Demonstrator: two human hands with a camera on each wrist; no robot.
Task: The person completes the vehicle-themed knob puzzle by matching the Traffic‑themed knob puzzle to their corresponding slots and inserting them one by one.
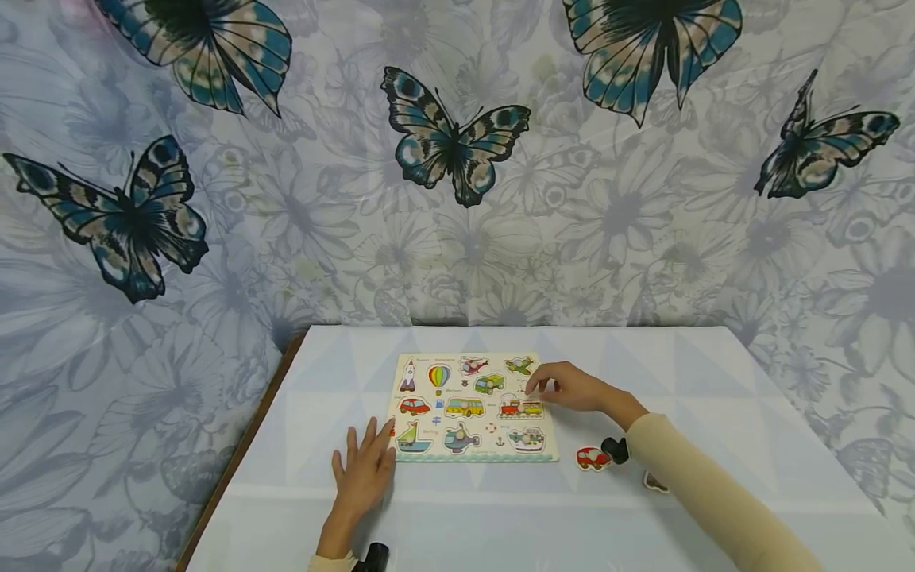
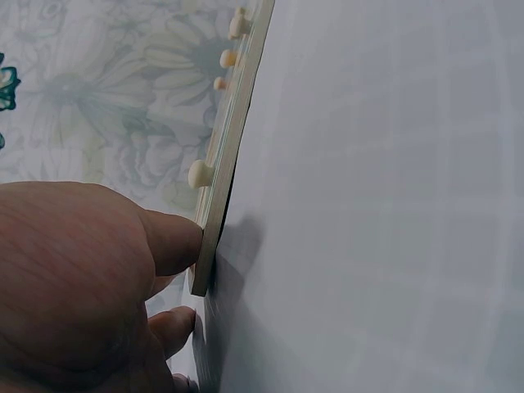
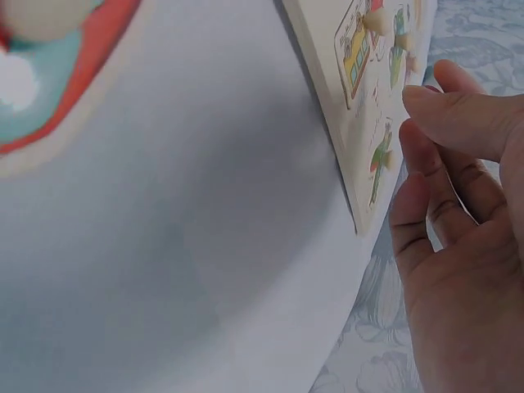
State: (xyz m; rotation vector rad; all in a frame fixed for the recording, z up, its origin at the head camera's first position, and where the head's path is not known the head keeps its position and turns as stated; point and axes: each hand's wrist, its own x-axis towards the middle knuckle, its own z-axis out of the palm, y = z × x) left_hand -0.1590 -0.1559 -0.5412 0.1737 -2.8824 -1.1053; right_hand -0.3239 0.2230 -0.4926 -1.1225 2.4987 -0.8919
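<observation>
A wooden knob puzzle board point(image 1: 443, 457) with vehicle pictures lies on the table. My left hand point(image 1: 366, 469) rests at its left edge with fingers spread; in the left wrist view, the thumb point(image 2: 176, 243) touches the board's side near a round knob point(image 2: 200, 173). Over the board's right side, my right hand point(image 1: 572, 387) hovers near the train piece point(image 1: 520, 408), its fingers loosely bent. In the right wrist view, nothing shows between thumb and fingertips of that hand point(image 3: 467, 237), with the green plane piece point(image 3: 381, 164) close by.
A loose red car piece point(image 1: 590, 458) lies right of the board, beside the dark wrist camera point(image 1: 615, 450). Another loose piece point(image 1: 654, 482) is partly hidden by the right sleeve point(image 1: 704, 485). Behind the white table point(image 1: 322, 365) hangs a butterfly-patterned cloth point(image 1: 472, 262).
</observation>
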